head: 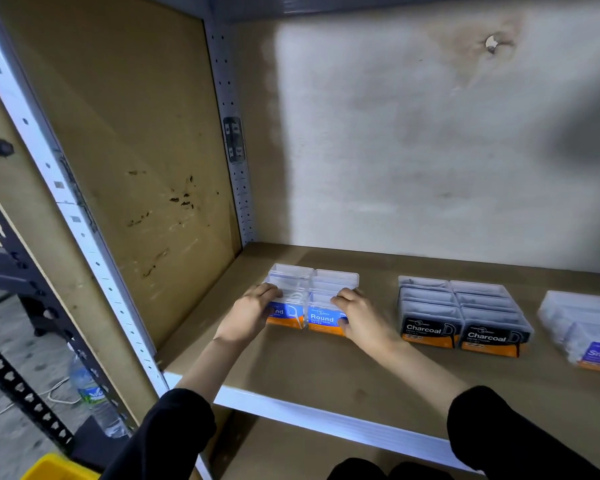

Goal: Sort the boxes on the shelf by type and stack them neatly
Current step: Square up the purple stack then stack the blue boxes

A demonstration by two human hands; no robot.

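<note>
Clear boxes with blue "Round" labels (321, 315) stand in two tight rows at the left of the brown shelf (309, 368). My left hand (252, 311) grips the front left box of that group, fingers curled over its top. My right hand (359, 315) grips the front right box the same way, thumb on its label. To the right, apart from my hands, black "Charcoal" boxes (461, 315) stand in two rows. A third group with purple labels (586, 330) is cut off by the right edge.
The shelf's white front rail (326, 415) runs below my arms. A perforated upright (229, 133) stands in the back left corner beside a brown side panel (125, 150). Outside the shelf, a water bottle (90, 393) stands on the floor and a yellow bin (63, 467) sits below it.
</note>
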